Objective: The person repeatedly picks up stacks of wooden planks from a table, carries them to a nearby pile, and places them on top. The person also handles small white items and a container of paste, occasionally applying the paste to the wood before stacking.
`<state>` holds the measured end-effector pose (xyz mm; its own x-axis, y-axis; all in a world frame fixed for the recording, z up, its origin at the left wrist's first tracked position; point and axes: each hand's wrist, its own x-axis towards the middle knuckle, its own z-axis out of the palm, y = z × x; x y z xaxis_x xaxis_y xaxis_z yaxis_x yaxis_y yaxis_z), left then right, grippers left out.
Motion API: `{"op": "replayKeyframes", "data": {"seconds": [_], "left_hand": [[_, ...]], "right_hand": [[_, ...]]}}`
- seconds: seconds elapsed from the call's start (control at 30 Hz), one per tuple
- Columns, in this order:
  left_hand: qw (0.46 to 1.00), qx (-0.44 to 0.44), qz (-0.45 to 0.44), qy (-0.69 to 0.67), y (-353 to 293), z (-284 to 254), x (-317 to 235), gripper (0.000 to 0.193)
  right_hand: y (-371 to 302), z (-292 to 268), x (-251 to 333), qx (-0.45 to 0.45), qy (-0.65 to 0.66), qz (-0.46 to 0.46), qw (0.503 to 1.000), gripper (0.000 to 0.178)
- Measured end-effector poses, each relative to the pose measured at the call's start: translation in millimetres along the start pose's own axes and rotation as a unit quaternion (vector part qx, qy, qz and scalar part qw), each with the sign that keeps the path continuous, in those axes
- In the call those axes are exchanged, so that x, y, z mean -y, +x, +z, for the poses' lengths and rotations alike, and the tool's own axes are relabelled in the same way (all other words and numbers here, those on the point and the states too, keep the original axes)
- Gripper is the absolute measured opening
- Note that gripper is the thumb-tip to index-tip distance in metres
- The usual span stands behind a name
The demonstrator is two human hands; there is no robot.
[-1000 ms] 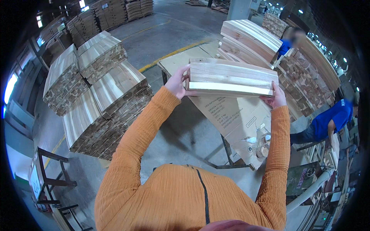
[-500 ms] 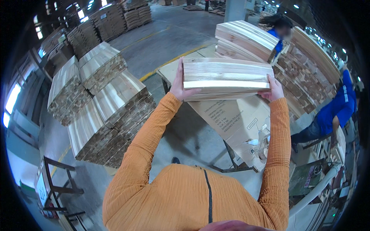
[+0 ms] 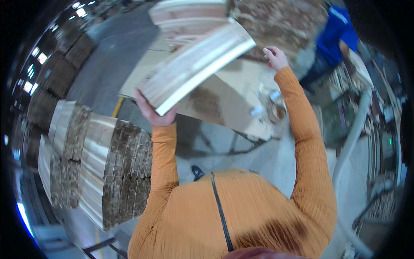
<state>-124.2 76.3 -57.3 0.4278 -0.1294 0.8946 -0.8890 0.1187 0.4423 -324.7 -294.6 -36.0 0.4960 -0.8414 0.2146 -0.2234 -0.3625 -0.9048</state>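
A pale wooden board (image 3: 196, 64), blurred by motion, slants from lower left to upper right over the table. My left hand (image 3: 153, 111) grips its lower-left end, thumb and fingers on either side of the corner. Just beyond its upper-right end is my right hand (image 3: 276, 58), apart from the wood. Its fingers are loosely bent and slightly apart, with nothing visible between them. Under the board lies a cardboard-covered tabletop (image 3: 228, 105). A pile of similar boards (image 3: 187, 19) rests at its far side, partly hidden by the held board.
Large stacks of wood pieces (image 3: 129, 164) stand on the floor at my left. Another tall wood stack (image 3: 276, 21) rises at the back. Small items, including a tape roll (image 3: 276, 113), sit on the table's right. A person in blue (image 3: 336, 34) works far right, near a grey pipe (image 3: 353, 134).
The board has swung from level to slanted, its right end rising away from me. My right hand has let go of it, while the left keeps hold. My view has turned right.
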Motion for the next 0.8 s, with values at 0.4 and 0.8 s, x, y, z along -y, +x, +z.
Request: {"op": "replayKeyframes", "data": {"seconds": [0.4, 0.8], "left_hand": [[0.984, -0.001, 0.18, 0.004, -8, 19, 10, 0.094], [0.997, -0.02, 0.052, 0.05, 23, 9, 4, 0.105]], "right_hand": [[-143, -71, -157, 0.116, -0.357, 0.157, 0.913, 0.018], [-154, -48, -146, 0.079, -0.489, 0.232, 0.837, 0.019]]}}
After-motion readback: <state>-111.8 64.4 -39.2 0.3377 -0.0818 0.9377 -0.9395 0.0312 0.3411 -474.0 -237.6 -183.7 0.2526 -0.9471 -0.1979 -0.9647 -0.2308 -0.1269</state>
